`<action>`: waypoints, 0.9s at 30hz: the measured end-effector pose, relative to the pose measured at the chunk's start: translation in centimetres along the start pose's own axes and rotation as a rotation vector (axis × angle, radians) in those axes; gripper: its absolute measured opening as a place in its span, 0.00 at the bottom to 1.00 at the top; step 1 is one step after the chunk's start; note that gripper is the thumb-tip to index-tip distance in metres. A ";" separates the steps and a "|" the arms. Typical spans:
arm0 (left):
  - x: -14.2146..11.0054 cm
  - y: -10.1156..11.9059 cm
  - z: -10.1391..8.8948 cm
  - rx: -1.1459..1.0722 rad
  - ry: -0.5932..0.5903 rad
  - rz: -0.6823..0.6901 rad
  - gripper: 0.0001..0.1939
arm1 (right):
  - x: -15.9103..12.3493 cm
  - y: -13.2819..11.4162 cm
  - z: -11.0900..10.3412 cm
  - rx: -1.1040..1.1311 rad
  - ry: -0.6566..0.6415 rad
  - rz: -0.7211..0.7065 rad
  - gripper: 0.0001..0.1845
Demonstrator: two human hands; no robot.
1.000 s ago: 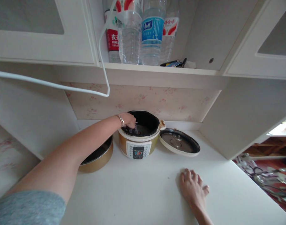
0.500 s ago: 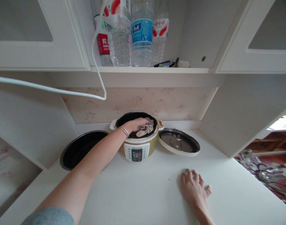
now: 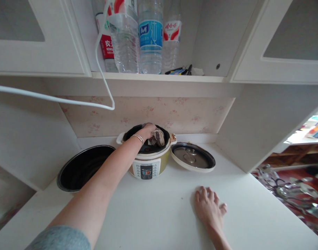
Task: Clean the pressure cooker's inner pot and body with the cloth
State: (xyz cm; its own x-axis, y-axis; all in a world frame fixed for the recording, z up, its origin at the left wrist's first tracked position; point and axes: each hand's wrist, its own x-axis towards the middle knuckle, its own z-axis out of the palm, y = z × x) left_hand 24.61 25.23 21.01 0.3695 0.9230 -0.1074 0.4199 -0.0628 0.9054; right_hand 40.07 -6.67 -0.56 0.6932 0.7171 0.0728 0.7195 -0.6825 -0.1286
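Observation:
My left hand (image 3: 148, 132) reaches into the open gold rice cooker (image 3: 147, 163) at the back of the white counter (image 3: 164, 215). Its fingers are closed on a crumpled pale cloth (image 3: 158, 136), held against the far inner wall near the rim. A silver bangle sits on that wrist. My right hand (image 3: 209, 208) lies flat on the counter, fingers spread, holding nothing. The cooker's lid (image 3: 192, 157) hangs open to the right on its hinge.
The removed black-lined inner pot (image 3: 82, 168) stands left of the cooker. Above, an open shelf holds several water bottles (image 3: 150, 34). A white cord (image 3: 57, 99) loops down across the upper left. Cabinet walls close in on both sides.
My left hand has swept the cloth from the cooker's near left side round to its far rim. The right hand has stayed flat on the counter.

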 end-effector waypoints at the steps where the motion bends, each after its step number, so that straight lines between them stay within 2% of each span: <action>1: -0.3 0.0 0.2 -0.019 -0.050 -0.019 0.04 | 0.0 0.0 0.0 -0.005 0.001 0.000 0.24; 4: -1.6 0.3 -0.4 -0.038 -0.226 -0.052 0.09 | -0.1 0.0 -0.1 -0.009 0.007 -0.002 0.24; 6: -2.7 0.5 -1.8 -0.003 -0.421 -0.055 0.15 | -0.1 0.1 -0.1 0.002 0.011 -0.006 0.24; 8: -3.6 0.7 -3.7 0.113 -0.654 -0.052 0.21 | -0.1 0.1 -0.2 0.014 0.009 -0.007 0.24; 9: -3.8 0.7 -4.6 0.217 -0.744 -0.043 0.22 | -0.1 0.0 -0.2 0.018 0.007 -0.008 0.24; 10: -4.0 0.7 -5.4 0.366 -0.782 -0.029 0.23 | -0.1 0.0 -0.3 0.019 0.007 -0.006 0.24; 12: -3.8 0.2 -6.6 0.707 -0.710 0.000 0.21 | -0.2 0.0 -0.2 0.013 0.010 -0.004 0.25; 14: -3.2 -0.7 -6.9 0.977 -0.555 0.036 0.17 | -0.1 0.0 -0.2 0.003 0.011 -0.003 0.25; 16: -2.4 -1.8 -6.4 1.112 -0.394 0.094 0.13 | -0.1 0.0 -0.1 -0.008 -0.001 -0.002 0.25; 19: -1.2 -3.3 -4.8 1.204 -0.216 0.222 0.12 | 0.0 0.0 -0.1 -0.021 -0.018 0.003 0.25; 22: -0.4 -3.9 -3.5 1.233 -0.155 0.371 0.09 | -0.1 -0.1 -0.3 -0.038 -0.009 0.004 0.25; 27: 0.4 -3.7 -1.5 1.277 -0.162 0.674 0.11 | 0.0 -0.4 -0.4 -0.061 -0.010 0.005 0.25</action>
State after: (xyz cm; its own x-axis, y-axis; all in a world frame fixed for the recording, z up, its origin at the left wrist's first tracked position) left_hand 21.94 26.37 18.29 0.8425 0.5355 0.0597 0.5374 -0.8271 -0.1645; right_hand 39.77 -6.49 -0.10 0.6968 0.7145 0.0627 0.7172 -0.6935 -0.0689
